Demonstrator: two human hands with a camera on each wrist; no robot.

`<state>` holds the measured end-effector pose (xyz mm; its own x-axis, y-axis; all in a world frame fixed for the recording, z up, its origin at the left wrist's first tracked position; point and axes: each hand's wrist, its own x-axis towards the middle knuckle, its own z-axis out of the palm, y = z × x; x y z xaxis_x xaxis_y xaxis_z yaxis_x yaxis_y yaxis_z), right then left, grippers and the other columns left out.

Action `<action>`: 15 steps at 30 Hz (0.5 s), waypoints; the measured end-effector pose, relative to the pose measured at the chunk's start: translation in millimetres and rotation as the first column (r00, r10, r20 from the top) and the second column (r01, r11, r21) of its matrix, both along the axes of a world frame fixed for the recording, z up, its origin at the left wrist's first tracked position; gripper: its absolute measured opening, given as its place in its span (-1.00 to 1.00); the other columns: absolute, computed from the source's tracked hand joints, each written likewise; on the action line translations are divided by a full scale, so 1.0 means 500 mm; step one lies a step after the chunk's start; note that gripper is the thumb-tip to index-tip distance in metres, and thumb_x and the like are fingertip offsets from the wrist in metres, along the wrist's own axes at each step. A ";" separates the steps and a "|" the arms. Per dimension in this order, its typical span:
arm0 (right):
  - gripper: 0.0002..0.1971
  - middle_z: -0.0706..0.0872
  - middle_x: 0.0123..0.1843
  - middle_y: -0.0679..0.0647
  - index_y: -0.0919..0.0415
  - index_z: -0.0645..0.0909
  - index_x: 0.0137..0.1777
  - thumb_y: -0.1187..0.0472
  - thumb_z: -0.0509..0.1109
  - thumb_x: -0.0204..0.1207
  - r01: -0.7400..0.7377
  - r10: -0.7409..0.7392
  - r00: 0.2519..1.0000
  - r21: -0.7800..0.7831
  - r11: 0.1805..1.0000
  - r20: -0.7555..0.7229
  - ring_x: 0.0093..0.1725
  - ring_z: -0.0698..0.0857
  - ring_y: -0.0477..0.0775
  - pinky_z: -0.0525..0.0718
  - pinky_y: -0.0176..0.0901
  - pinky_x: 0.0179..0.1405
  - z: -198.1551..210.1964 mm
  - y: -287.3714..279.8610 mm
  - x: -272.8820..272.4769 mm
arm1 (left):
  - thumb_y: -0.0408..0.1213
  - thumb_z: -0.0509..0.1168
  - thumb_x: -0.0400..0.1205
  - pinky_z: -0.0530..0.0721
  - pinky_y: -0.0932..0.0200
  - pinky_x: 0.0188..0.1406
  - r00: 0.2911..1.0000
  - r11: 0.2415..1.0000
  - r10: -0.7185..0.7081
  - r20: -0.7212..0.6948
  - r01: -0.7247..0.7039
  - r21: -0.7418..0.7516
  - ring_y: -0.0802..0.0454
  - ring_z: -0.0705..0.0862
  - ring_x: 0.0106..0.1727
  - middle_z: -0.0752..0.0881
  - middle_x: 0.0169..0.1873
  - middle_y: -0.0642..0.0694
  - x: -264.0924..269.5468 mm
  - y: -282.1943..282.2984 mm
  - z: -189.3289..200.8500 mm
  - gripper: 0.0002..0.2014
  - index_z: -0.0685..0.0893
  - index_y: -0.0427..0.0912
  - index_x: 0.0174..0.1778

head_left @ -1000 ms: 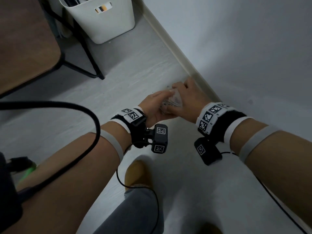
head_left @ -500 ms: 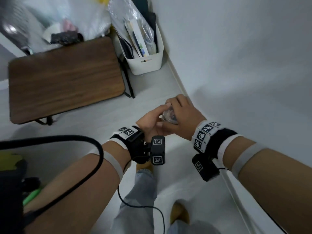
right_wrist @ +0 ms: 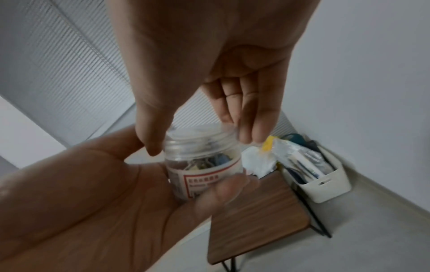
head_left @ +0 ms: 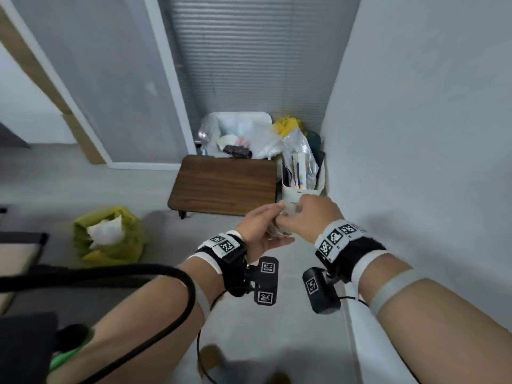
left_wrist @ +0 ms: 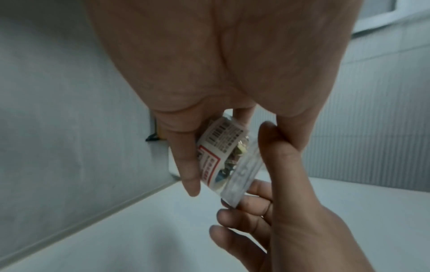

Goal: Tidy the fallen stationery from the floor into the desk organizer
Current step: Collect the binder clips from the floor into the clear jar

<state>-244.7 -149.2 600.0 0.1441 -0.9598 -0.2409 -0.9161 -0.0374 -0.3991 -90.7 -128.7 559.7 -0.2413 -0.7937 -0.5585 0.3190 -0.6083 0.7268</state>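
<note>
You had one small clear jar point(right_wrist: 200, 165) between your two hands, raised in front of you above the grey floor point(head_left: 249, 342); it carried one white label with a red border and a barcode, and a tangle of small clips showed through its wall, too blurred to count. Your left hand point(head_left: 256, 231) grasped the jar's body, thumb across the label and fingers curled behind it; your right hand point(head_left: 307, 214) pinched the jar's top, thumb on one side and fingers point(right_wrist: 246, 117) on the other, round what looked like a clear lid point(left_wrist: 244, 171), though whether it was seated or lifted I could not tell.

Beyond your hands stood one low wooden table point(head_left: 224, 187) on black legs; just beside it, against the wall, sat one white bin point(head_left: 302, 192) stuffed with papers and plastic sleeves; behind the table lay one white tub point(head_left: 238, 117) heaped with bags, one of them yellow. One yellow-green bag point(head_left: 108, 234) with white paper in it sat on the floor well to your left.

Each wrist bore one black strap with coded markers and one small black camera block hanging under it, two straps and two blocks in all; one thick black cable point(head_left: 138, 275) looped across your left forearm.
</note>
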 end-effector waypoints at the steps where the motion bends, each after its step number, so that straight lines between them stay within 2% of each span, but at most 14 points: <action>1: -0.42 0.70 -0.31 0.00 0.12 0.59 -0.17 -0.43 0.32 0.18 -0.022 0.021 0.999 -0.020 1.000 -0.024 -0.34 0.68 0.04 0.63 -0.11 -0.41 0.022 0.006 0.038 | -0.13 0.40 0.65 0.72 -0.33 0.20 0.999 0.999 0.040 0.020 -0.040 -0.018 -0.19 0.73 0.04 0.74 0.12 -0.37 0.032 0.014 0.027 -0.63 0.70 -0.26 0.30; 3: -0.40 0.70 -0.29 0.02 0.12 0.57 -0.13 -0.44 0.27 0.17 -0.089 0.086 0.995 -0.046 0.995 -0.053 -0.33 0.68 0.07 0.56 -0.14 -0.45 0.064 0.018 0.119 | -0.17 0.40 0.63 0.72 -0.35 0.19 0.993 0.994 0.104 0.054 -0.101 -0.048 -0.21 0.73 0.11 0.73 0.22 -0.39 0.105 0.046 0.079 -0.69 0.75 -0.24 0.23; 4: -0.40 0.70 -0.24 0.02 0.11 0.55 -0.09 -0.43 0.27 0.17 -0.125 0.123 0.991 -0.045 0.991 -0.042 -0.28 0.69 0.08 0.61 -0.11 -0.39 0.079 0.026 0.157 | -0.17 0.40 0.63 0.72 -0.35 0.18 0.988 0.990 0.137 0.066 -0.133 -0.053 -0.22 0.73 0.11 0.73 0.23 -0.39 0.141 0.062 0.097 -0.70 0.76 -0.23 0.21; 6: -0.40 0.66 -0.08 -0.01 0.04 0.51 0.03 -0.41 0.32 0.17 -0.259 0.260 0.965 -0.035 0.965 0.038 -0.13 0.70 0.09 0.72 0.02 -0.15 0.110 0.048 0.252 | -0.17 0.39 0.62 0.73 -0.34 0.17 0.972 0.974 0.218 0.082 -0.212 -0.080 -0.23 0.74 0.10 0.73 0.22 -0.39 0.233 0.106 0.127 -0.71 0.77 -0.20 0.21; 8: -0.41 0.57 0.01 -0.07 -0.11 0.45 0.11 -0.37 0.41 0.14 -0.432 0.434 0.897 -0.037 0.901 0.087 -0.03 0.67 0.06 0.71 0.06 -0.01 0.132 0.072 0.353 | -0.16 0.39 0.64 0.74 -0.33 0.15 0.951 0.955 0.291 0.102 -0.282 -0.095 -0.24 0.76 0.06 0.77 0.16 -0.37 0.325 0.155 0.151 -0.72 0.77 -0.17 0.22; 10: -0.44 0.61 -0.01 -0.10 -0.17 0.48 0.08 -0.32 0.47 0.10 -0.524 0.526 0.850 -0.043 0.851 0.045 -0.03 0.69 0.03 0.69 -0.05 -0.05 0.153 0.098 0.446 | -0.14 0.40 0.65 0.76 -0.31 0.11 0.927 0.932 0.358 0.116 -0.348 -0.098 -0.22 0.77 -0.02 0.80 0.04 -0.32 0.406 0.204 0.166 -0.73 0.77 -0.16 0.21; 12: -0.46 0.71 -0.06 -0.12 -0.14 0.56 0.05 -0.29 0.50 0.07 -0.580 0.580 0.815 -0.049 0.813 -0.005 -0.06 0.72 0.00 0.66 -0.15 -0.17 0.171 0.136 0.565 | -0.11 0.42 0.65 0.80 -0.25 0.03 0.889 0.896 0.441 0.121 -0.429 -0.110 -0.20 0.76 -0.07 0.80 -0.02 -0.28 0.507 0.267 0.170 -0.73 0.77 -0.16 0.18; 15: -0.49 0.73 -0.23 -0.13 -0.04 0.63 -0.06 -0.28 0.51 0.04 -0.636 0.635 0.772 -0.032 0.771 -0.036 -0.17 0.74 -0.01 0.70 -0.20 -0.22 0.184 0.195 0.725 | -0.09 0.44 0.63 0.79 -0.25 0.02 0.832 0.845 0.534 0.150 -0.521 -0.119 -0.24 0.74 -0.07 0.76 0.04 -0.35 0.636 0.356 0.173 -0.65 0.72 -0.20 0.26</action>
<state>117.7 -51.5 692.0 0.7198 -0.6601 -0.2148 -0.6861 -0.6296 -0.3645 227.3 49.3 646.1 0.3186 -0.8113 -0.4903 0.4441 -0.3292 0.8333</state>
